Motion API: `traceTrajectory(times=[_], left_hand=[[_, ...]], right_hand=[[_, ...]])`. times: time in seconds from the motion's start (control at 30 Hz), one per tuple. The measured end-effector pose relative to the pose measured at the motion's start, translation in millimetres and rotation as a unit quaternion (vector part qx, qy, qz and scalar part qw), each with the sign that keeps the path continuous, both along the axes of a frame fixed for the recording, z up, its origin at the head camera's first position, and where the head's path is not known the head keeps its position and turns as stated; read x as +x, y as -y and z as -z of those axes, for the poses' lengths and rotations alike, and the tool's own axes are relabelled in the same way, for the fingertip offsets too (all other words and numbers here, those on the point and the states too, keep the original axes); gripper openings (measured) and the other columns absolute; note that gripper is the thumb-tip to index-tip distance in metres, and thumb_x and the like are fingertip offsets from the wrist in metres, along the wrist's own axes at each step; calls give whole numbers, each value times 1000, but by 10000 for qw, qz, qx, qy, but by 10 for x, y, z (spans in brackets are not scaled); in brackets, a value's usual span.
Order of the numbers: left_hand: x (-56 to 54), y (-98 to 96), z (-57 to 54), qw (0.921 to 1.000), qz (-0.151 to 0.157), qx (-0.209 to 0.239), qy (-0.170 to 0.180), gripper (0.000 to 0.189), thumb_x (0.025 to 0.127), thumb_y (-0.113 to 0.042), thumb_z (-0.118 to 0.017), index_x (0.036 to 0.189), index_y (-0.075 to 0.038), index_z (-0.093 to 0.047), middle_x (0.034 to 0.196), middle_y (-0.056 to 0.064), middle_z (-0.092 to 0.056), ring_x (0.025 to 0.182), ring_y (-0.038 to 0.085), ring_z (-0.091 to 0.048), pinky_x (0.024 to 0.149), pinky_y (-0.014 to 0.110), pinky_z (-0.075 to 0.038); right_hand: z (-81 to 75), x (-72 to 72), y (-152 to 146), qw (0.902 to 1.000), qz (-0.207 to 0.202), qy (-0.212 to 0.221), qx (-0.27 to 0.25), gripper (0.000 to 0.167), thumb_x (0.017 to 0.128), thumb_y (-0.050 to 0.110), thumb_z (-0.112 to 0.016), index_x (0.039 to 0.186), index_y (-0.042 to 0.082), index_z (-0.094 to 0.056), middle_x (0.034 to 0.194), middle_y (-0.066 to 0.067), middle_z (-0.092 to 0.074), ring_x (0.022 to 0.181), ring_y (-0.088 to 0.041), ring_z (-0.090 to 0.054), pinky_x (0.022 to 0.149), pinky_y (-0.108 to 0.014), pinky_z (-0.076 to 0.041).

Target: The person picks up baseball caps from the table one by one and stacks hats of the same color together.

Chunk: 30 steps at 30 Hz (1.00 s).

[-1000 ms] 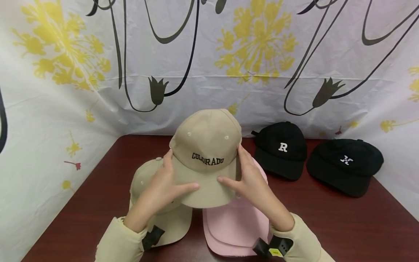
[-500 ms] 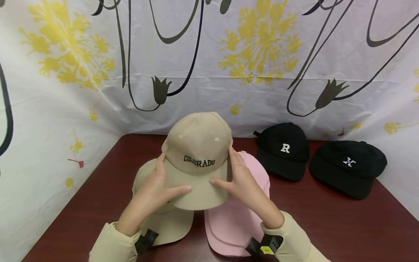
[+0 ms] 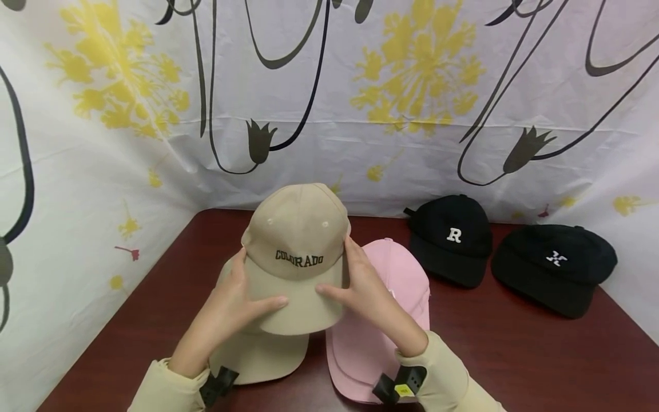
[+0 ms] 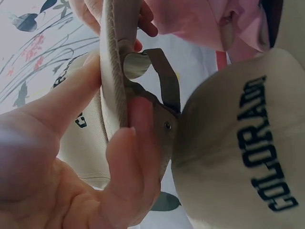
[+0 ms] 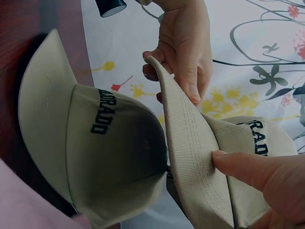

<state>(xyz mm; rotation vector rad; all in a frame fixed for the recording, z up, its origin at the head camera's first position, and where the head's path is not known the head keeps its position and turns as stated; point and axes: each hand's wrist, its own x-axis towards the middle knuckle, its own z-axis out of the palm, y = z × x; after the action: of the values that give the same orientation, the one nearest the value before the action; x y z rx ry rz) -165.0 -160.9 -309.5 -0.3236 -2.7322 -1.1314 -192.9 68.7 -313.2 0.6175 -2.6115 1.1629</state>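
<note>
Where the upper beige cap (image 3: 297, 234) is hovering: above the lower beige cap (image 3: 270, 360).
Left hand (image 3: 239, 300), right hand (image 3: 362, 286): gripping opposite sides, thumbs on the brim (image 3: 301, 317).
Cap handling: probably behaving light, soft-crowned; stiffer brim is offering firmer hold.
Pink caps (image 3: 360, 346): lying just alongside, likely crowding the right hand.
Black caps (image 3: 448, 260): sitting well apart.

The left hand (image 3: 229, 303) and right hand (image 3: 366, 292) have carried the upper beige cap (image 3: 296, 234) left and slightly lower. In the head view it now hides nearly all the crown of the lower beige cap (image 3: 268, 360), while the pink cap (image 3: 393, 263) at right shows more crown.
</note>
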Motion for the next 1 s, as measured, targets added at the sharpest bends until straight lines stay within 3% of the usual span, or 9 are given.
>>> traceTrajectory(times=[0.2, 0.37, 1.0], left_hand=[[57, 102, 14, 9995, -146, -33, 293, 115, 69, -50, -75, 144, -1, -3, 138, 30, -30, 120, 42, -39, 92, 55, -34], [68, 173, 46, 9987, -247, -136, 429, 117, 69, -51, -75, 144, 0, -1, 129, 36, -38, 115, 43, -44, 88, 54, -37], [137, 438, 72, 9981, -407, -228, 413, 117, 69, -53, -74, 144, -1, 0, 129, 37, -37, 114, 46, -44, 85, 56, -38]], right_hand=[[45, -16, 102, 9999, -97, -30, -6, 97, 72, 23, -79, 139, -13, -18, 142, -29, -24, 133, -35, -23, 104, -45, -22], [87, -33, 176, 9998, -181, 0, -74, 98, 72, 21, -79, 139, -14, -17, 142, -30, -23, 133, -35, -22, 105, -44, -22], [180, -12, 441, 9983, -486, -137, -295, 100, 71, 16, -79, 140, -13, -12, 144, -29, -18, 132, -35, -21, 105, -44, -22]])
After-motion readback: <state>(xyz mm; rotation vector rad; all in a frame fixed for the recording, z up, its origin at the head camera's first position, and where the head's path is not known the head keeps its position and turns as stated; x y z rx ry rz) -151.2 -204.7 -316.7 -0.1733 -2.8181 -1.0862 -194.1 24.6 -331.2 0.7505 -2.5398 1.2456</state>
